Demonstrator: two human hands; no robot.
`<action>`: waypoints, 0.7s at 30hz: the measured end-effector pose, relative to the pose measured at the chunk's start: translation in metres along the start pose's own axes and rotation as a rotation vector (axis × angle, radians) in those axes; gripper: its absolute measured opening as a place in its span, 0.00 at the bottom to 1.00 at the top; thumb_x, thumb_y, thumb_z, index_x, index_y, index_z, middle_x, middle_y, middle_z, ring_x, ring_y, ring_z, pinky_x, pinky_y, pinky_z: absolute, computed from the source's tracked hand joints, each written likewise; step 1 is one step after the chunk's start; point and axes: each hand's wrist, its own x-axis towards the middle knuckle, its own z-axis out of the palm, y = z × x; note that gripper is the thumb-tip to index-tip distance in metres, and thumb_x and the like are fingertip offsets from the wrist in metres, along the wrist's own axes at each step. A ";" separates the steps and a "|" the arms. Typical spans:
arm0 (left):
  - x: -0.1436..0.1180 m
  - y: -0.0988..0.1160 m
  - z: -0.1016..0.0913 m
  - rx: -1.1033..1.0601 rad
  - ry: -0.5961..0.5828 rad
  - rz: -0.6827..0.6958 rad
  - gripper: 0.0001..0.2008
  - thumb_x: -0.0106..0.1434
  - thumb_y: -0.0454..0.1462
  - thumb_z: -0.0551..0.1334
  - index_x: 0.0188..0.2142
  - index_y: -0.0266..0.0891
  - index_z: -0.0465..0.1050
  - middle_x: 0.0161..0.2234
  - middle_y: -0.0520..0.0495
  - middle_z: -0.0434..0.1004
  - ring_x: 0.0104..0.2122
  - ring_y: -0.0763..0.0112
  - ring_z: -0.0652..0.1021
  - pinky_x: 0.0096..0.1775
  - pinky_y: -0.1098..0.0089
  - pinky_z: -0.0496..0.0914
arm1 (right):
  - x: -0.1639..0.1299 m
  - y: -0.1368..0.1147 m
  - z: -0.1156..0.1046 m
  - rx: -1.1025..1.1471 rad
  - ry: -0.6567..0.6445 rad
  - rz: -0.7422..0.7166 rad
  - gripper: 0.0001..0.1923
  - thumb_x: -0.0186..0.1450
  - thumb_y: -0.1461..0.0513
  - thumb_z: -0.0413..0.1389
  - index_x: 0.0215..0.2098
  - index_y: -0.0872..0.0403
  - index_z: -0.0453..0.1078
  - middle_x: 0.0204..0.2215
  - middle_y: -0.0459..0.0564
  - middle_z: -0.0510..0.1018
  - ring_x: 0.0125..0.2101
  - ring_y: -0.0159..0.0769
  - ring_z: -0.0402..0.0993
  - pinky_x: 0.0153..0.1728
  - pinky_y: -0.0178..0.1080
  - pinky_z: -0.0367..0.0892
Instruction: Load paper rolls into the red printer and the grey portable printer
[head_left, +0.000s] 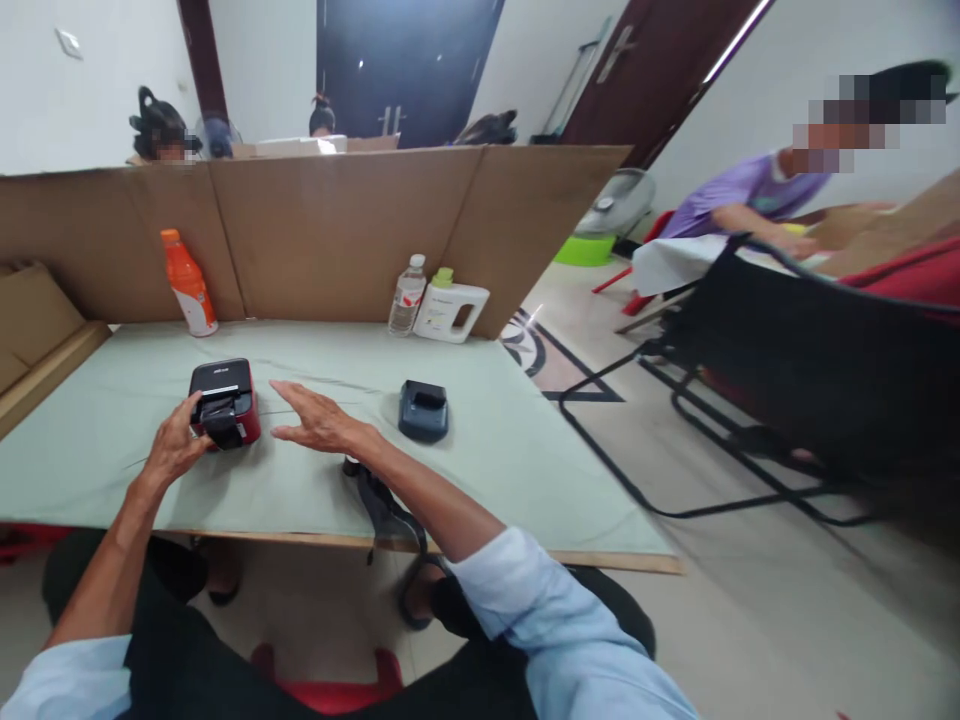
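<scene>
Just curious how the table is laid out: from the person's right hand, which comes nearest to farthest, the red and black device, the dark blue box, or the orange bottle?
1. Red and black device, just left of the right hand.
2. Dark blue box, to its right.
3. Orange bottle, far back left by the cardboard wall.

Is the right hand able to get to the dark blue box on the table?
Probably yes. The right hand hovers open over the table, and bare cloth lies between it and the dark blue box.

Left hand (174,445) reaches toward eleven o'clock, fingers curled. Right hand (315,420) lies flat and open, fingers pointing toward ten o'clock.
</scene>
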 end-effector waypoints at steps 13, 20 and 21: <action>0.001 -0.006 0.003 0.064 -0.018 0.001 0.36 0.60 0.45 0.68 0.66 0.40 0.67 0.62 0.38 0.73 0.53 0.51 0.80 0.52 0.60 0.76 | 0.054 -0.007 0.050 -0.097 -0.039 0.001 0.37 0.67 0.53 0.63 0.70 0.51 0.58 0.66 0.63 0.68 0.65 0.60 0.66 0.60 0.60 0.68; 0.001 -0.002 -0.014 0.071 -0.086 0.065 0.39 0.58 0.43 0.66 0.67 0.36 0.64 0.62 0.34 0.73 0.58 0.48 0.77 0.60 0.53 0.71 | 0.036 -0.015 0.026 -0.033 0.001 -0.045 0.40 0.67 0.53 0.63 0.72 0.52 0.56 0.67 0.62 0.68 0.65 0.56 0.68 0.62 0.57 0.67; 0.000 -0.003 -0.018 0.064 -0.092 0.075 0.39 0.57 0.43 0.66 0.67 0.36 0.64 0.62 0.34 0.74 0.56 0.49 0.78 0.59 0.53 0.72 | 0.028 -0.012 0.017 -0.020 0.047 -0.060 0.40 0.68 0.53 0.63 0.73 0.52 0.54 0.67 0.62 0.68 0.64 0.54 0.68 0.62 0.56 0.67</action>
